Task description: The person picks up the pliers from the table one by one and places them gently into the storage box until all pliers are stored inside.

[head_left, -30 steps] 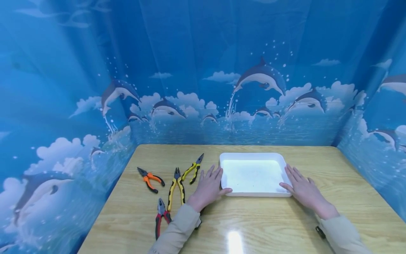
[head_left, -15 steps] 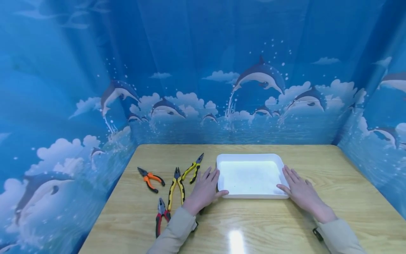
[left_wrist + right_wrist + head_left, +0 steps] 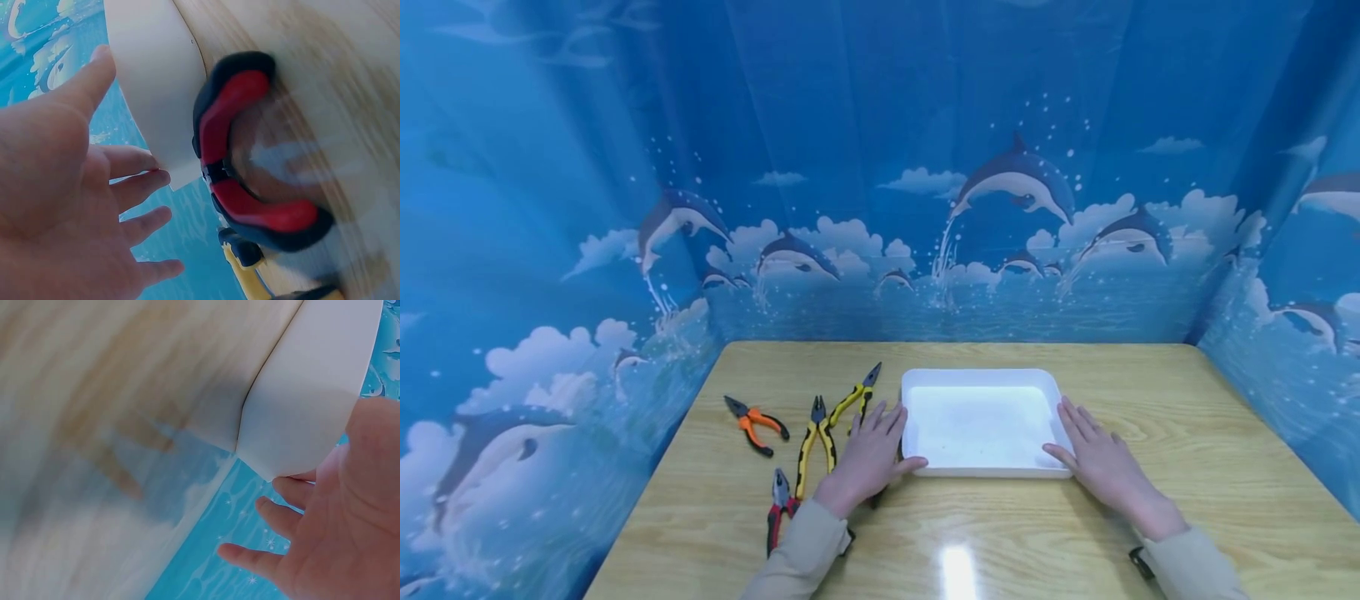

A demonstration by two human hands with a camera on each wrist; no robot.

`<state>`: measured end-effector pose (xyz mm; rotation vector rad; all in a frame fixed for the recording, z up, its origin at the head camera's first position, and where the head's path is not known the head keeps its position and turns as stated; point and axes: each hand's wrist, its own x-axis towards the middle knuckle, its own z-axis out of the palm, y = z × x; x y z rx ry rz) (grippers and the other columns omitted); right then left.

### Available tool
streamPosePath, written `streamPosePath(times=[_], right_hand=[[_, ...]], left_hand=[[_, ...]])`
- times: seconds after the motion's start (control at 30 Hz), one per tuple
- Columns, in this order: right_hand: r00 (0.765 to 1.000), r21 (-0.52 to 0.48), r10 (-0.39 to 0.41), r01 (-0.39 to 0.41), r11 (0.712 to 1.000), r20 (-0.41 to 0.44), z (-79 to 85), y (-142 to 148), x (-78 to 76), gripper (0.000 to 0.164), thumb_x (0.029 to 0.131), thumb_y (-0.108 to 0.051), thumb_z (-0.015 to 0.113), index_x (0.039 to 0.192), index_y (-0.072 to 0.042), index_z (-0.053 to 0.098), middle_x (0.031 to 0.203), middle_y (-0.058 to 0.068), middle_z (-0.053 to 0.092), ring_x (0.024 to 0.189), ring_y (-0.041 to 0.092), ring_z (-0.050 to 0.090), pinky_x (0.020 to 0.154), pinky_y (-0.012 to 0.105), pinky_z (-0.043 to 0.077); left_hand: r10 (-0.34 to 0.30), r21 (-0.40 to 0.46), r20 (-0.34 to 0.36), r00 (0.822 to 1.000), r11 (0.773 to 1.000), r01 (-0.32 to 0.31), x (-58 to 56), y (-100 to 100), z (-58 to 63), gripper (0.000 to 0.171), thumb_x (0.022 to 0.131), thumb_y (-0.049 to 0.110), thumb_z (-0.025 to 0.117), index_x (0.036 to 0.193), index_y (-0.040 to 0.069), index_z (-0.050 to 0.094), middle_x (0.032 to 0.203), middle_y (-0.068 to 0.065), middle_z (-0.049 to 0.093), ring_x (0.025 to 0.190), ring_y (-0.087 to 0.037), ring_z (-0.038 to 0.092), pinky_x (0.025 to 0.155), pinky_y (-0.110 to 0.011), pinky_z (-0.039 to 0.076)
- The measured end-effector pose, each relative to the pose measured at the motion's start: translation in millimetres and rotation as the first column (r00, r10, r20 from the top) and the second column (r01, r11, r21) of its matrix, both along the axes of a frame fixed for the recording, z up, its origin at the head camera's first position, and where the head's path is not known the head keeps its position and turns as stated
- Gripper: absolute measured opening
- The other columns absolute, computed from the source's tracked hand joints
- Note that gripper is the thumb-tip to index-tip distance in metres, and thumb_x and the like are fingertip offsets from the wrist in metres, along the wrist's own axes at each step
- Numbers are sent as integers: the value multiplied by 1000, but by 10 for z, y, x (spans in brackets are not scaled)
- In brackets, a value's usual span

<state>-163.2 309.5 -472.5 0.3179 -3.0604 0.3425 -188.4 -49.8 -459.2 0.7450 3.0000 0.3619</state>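
Note:
A white rectangular tray lies on the table between my two hands. At its left end, my left hand rests spread fingers against the side, with the thumb at the near corner. My right hand touches the right end in the same way, fingers straight. In the left wrist view, fingertips meet the tray wall, and red-and-black pliers handles lie beside it, mostly hidden by my left hand in the head view. The right wrist view has fingers at the corner of the tray wall.
Left of the tray lie orange-handled pliers, long yellow-and-black pliers, smaller yellow-and-black long-nose pliers and red-handled pliers. Behind the wooden table hangs a blue dolphin-print curtain.
The tray has slid left and slightly nearer, both hands moving along with it. My left hand now covers part of the smaller yellow pliers. The other pliers have stayed in place.

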Motion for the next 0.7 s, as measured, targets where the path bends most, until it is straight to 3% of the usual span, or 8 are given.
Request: streamPosePath(times=[0.37,0.7], right_hand=[[998,-32,4,-6,999,-62,-45,-102,32,81,102,-51,51,153,8,31,160,27,28,143,51,31,102,79,28],[1000,-1,13,-13,1000,-1,2,-147,48,83,103,-55,48,155,6,28,161,27,25,144,50,29,103,78,29]], left_hand=[[-9,10,1,1000,1000,9,2,-151,-47,86,95,62,55,157,6,35,162,-11,35,152,-37,24,118,-65,20],[-20,16,15,1000,1000,20,12,-227,-28,87,94,62,57,157,6,35,163,-11,34,152,-36,22,118,-67,17]])
